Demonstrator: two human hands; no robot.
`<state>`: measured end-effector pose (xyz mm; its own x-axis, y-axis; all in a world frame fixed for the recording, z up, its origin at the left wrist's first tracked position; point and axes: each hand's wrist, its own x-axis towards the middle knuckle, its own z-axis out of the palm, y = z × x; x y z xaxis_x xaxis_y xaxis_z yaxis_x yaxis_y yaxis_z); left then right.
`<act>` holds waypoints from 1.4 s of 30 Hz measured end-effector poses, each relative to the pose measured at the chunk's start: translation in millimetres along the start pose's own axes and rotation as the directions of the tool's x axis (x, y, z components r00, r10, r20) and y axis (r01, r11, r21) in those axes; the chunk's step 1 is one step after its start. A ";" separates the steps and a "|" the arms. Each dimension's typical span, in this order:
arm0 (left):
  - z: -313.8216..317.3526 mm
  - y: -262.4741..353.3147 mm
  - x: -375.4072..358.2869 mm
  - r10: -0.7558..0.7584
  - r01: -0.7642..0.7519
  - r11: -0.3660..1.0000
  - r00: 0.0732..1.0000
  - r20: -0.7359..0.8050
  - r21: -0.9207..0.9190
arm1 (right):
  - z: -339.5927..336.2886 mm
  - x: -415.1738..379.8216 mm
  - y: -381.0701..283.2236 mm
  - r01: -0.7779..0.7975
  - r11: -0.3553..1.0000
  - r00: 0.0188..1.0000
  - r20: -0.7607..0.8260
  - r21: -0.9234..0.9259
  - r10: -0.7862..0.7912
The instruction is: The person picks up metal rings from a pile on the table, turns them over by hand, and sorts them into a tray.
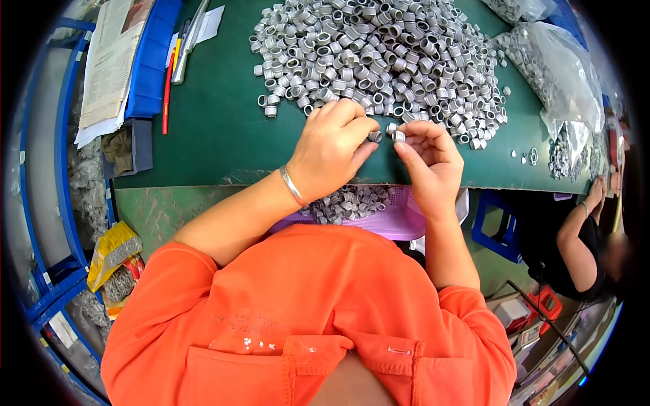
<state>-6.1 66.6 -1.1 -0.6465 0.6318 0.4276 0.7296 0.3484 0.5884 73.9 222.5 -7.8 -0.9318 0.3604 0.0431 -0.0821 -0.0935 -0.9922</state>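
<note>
A large heap of small grey metal rings (379,54) lies on the green table (210,135). At the heap's front edge, my left hand (335,145), with a silver bracelet on the wrist, pinches one grey ring (375,137) between thumb and fingers. Close by on the right, my right hand (432,157) holds another ring (399,137) at its fingertips. A further ring (391,128) touches or nearly touches that one. Below the table edge, a pink basket (399,220) at my lap contains many similar rings.
Clear plastic bags (558,74) of parts lie at the right. A pen (167,95), a knife (193,37) and a blue bin (154,61) are at the left. Another person (575,237) sits at the right near a blue stool (497,227).
</note>
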 end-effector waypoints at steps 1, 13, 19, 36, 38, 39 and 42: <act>-0.6 0.7 -0.3 0.043 -0.046 0.998 0.997 -0.061 -0.044 | -3.7 -1.6 -1.2 -0.079 0.991 0.996 0.045 0.110 0.074; -9.2 16.0 -17.9 -0.396 0.581 0.376 0.805 0.442 -0.722 | 12.5 -21.5 -4.3 0.129 0.987 0.985 0.101 0.093 -0.138; -14.2 10.2 -22.5 -0.439 0.516 0.153 0.800 0.410 -0.843 | 12.0 5.3 5.9 0.449 0.599 0.889 0.261 -0.663 -0.377; -24.3 12.0 -23.6 -0.451 0.561 -0.001 0.738 0.502 -0.828 | 2.5 -13.9 1.7 -0.254 0.880 0.958 0.228 0.402 0.172; -24.1 11.4 -25.9 -0.429 0.534 -0.005 0.762 0.484 -0.845 | 2.0 -15.3 1.8 -0.291 0.831 0.949 0.256 0.473 0.186; -23.9 10.8 -27.2 -0.423 0.532 -0.014 0.764 0.487 -0.847 | 1.9 -15.8 1.3 -0.291 0.832 0.949 0.255 0.472 0.187; -22.4 9.6 -31.0 -0.335 0.457 -0.108 0.820 0.465 -0.883 | 1.9 -16.5 -0.3 -0.334 0.788 0.936 0.277 0.517 0.215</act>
<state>16.0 34.7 6.6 -0.6708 0.7229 -0.1654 -0.5705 -0.3606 0.7379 88.7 214.8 -8.0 -0.9883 0.0599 -0.1404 0.0637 -0.6740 -0.7360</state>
